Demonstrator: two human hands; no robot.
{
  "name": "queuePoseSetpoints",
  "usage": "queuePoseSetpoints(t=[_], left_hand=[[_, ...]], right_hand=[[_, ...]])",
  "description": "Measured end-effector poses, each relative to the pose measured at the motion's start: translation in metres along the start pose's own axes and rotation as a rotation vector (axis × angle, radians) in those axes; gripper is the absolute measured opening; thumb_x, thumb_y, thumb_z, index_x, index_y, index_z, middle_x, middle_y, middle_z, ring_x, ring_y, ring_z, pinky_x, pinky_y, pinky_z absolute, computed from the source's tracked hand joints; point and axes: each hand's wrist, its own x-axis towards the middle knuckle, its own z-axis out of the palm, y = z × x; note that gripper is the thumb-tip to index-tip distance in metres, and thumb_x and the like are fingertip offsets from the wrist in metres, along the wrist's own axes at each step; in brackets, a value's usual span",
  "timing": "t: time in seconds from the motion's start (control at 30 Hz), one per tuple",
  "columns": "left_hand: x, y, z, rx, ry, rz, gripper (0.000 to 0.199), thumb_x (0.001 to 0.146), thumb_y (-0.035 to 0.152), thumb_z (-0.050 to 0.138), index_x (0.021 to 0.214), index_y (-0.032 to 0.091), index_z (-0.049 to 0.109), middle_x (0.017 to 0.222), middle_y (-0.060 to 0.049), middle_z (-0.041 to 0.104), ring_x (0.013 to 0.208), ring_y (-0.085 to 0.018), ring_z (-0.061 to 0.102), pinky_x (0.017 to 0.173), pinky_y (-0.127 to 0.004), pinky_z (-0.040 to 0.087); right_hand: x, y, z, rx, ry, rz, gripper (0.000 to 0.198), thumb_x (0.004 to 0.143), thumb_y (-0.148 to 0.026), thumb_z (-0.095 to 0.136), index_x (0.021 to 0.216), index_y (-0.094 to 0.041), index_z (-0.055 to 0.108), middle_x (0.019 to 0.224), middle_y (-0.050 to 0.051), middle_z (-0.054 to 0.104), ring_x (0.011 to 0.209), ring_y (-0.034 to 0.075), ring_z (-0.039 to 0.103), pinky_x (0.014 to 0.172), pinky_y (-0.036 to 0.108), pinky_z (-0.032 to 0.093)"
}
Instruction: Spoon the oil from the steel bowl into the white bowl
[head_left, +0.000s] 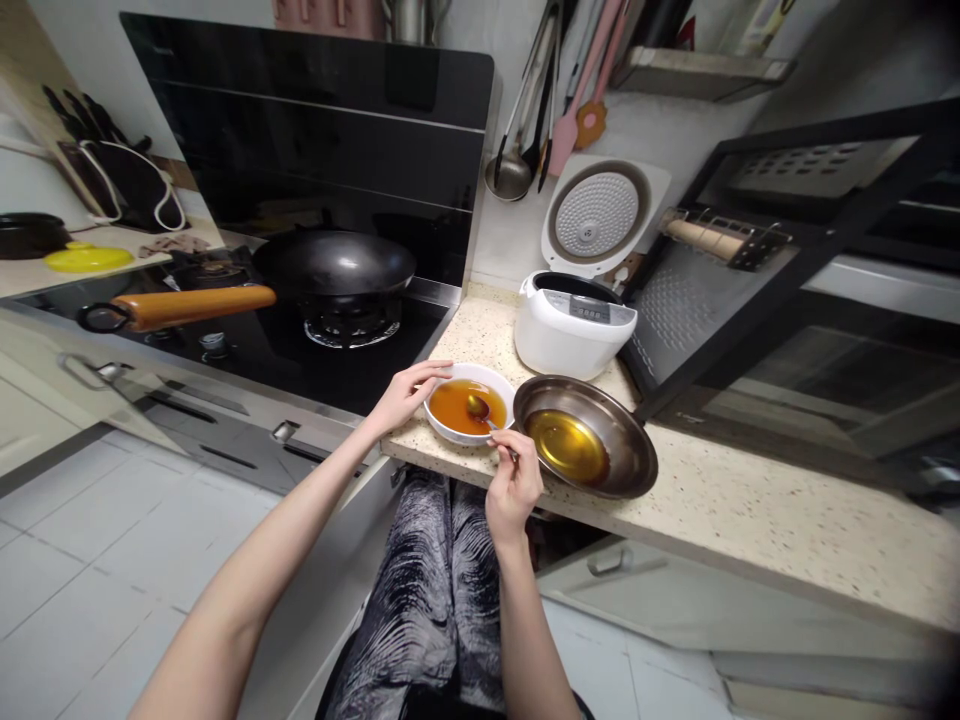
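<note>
A white bowl of orange-brown liquid stands near the front edge of the speckled counter. My left hand grips its left rim. My right hand holds a metal spoon by the handle, with the spoon's bowl dipped in the liquid. Right beside the white bowl sits a metal dish holding yellow oil.
An open white rice cooker stands behind the bowls. A black wok with an orange handle rests on the stove to the left. Utensils hang on the wall; a dark rack is on the right.
</note>
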Motion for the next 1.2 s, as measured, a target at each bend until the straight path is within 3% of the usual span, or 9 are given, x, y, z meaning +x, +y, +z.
queuePoseSetpoints(t=[0.27,1.2], left_hand=[[0.0,0.001,0.0,0.005,0.0,0.001,0.031,0.102,0.035,0.052,0.11,0.022,0.079,0.139,-0.011,0.069,0.132,-0.028,0.063,0.117,-0.053,0.045],[0.0,-0.003,0.0,0.02,-0.003,0.009,0.033,0.102,0.036,0.051,0.111,0.021,0.079,0.139,-0.012,0.069,0.132,-0.028,0.063,0.117,-0.053,0.045]], right_hand=[[-0.005,0.0,0.001,0.068,0.081,0.135,0.018,0.104,-0.023,0.049,0.094,-0.02,0.064,0.091,0.005,0.07,0.09,0.017,0.07,0.084,0.035,0.059],[0.008,-0.019,-0.026,0.063,0.262,0.061,0.011,0.103,-0.02,0.052,0.097,-0.021,0.062,0.092,0.004,0.068,0.086,0.018,0.07,0.08,0.038,0.06]])
